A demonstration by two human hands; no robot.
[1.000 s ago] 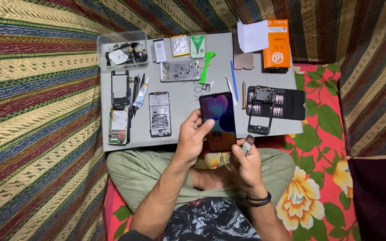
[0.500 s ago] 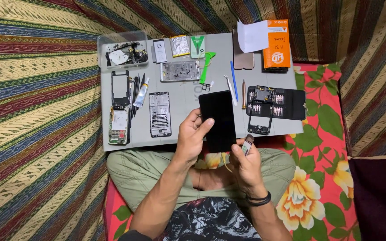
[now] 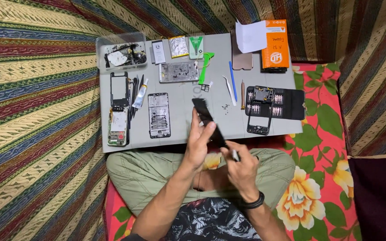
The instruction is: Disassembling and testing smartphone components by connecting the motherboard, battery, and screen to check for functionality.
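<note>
Head view, centre frame: left hand (image 3: 200,142) grips a black phone (image 3: 208,121) tilted on edge over the grey desk (image 3: 182,134) near edge, right hand (image 3: 242,166) closed around a small tool (image 3: 235,155) just beside it.

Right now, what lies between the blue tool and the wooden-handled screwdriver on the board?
In the head view, silver tweezers lie between the blue tool and the screwdriver.
</note>
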